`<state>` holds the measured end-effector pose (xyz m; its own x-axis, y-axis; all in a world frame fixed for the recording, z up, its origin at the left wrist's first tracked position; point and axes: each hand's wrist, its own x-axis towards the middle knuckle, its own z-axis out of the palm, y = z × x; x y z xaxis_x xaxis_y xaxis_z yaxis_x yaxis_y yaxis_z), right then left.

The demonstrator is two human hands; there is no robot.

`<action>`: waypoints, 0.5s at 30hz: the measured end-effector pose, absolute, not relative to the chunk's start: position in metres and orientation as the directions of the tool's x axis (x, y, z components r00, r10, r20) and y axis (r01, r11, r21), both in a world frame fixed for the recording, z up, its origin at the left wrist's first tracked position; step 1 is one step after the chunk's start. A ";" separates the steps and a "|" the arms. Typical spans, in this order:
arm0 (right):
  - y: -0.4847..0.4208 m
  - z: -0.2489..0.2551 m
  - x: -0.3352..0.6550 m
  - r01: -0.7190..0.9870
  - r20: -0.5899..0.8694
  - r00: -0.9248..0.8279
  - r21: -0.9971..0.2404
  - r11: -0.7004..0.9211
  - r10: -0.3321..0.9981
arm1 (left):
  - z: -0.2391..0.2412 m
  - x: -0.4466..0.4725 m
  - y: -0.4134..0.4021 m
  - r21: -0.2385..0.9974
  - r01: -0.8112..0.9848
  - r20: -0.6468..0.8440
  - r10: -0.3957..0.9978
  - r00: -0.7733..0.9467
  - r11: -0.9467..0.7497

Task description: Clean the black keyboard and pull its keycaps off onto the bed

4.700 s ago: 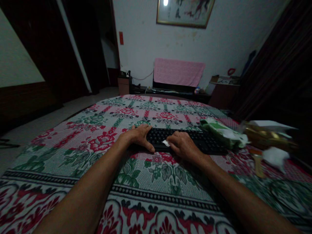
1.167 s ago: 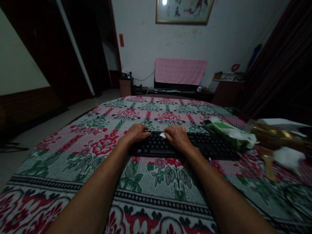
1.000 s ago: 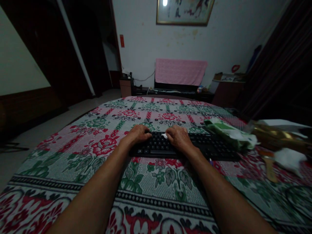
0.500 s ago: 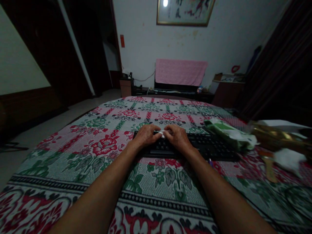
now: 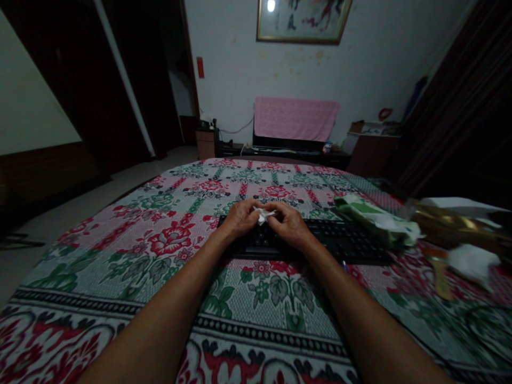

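Note:
Between my two hands is a small crumpled white tissue (image 5: 264, 215), pinched by the fingers of both. My left hand (image 5: 241, 217) closes on its left side, and my right hand (image 5: 289, 223) grips the right side with thumb and fingers. Both hands are above the left part of a black keyboard (image 5: 340, 240), which lies on the flowered cloth. The hands and forearms hide some of its keys. Whether the fingers touch the keys, I cannot tell.
A green-and-white soft packet (image 5: 376, 221) overlaps the keyboard's right end. Farther right are a wooden-handled brush (image 5: 441, 277), a white crumpled wad (image 5: 474, 262) and a golden package (image 5: 452, 221). A black cable (image 5: 420, 341) runs along the patterned cloth (image 5: 160, 240).
My fingers have drawn closer together around the tissue, and more of its white folds show between them. The keyboard and the things on the right stay in place.

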<state>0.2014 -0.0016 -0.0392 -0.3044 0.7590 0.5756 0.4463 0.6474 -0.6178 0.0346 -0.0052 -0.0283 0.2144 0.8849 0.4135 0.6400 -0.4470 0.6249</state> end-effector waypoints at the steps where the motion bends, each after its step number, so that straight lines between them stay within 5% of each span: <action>1: -0.001 -0.039 0.202 0.450 0.568 -0.280 -0.635 0.628 0.774 | -0.028 0.034 -0.005 0.605 0.656 0.420 0.881 0.219 -0.451; 7: 0.006 -0.041 0.206 0.391 0.505 -0.172 -0.753 0.529 0.846 | -0.027 0.033 -0.006 0.534 0.717 0.407 0.880 0.245 -0.447; 15: 0.013 -0.044 0.208 0.307 0.421 -0.031 -0.859 0.409 0.907 | -0.024 0.037 -0.012 0.597 0.616 0.382 0.857 0.344 -0.514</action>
<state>0.2078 0.0126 -0.0440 -0.0312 0.9066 0.4208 0.3065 0.4094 -0.8593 0.0369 -0.0119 -0.0240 0.3444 0.8575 0.3823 0.6164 -0.5136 0.5968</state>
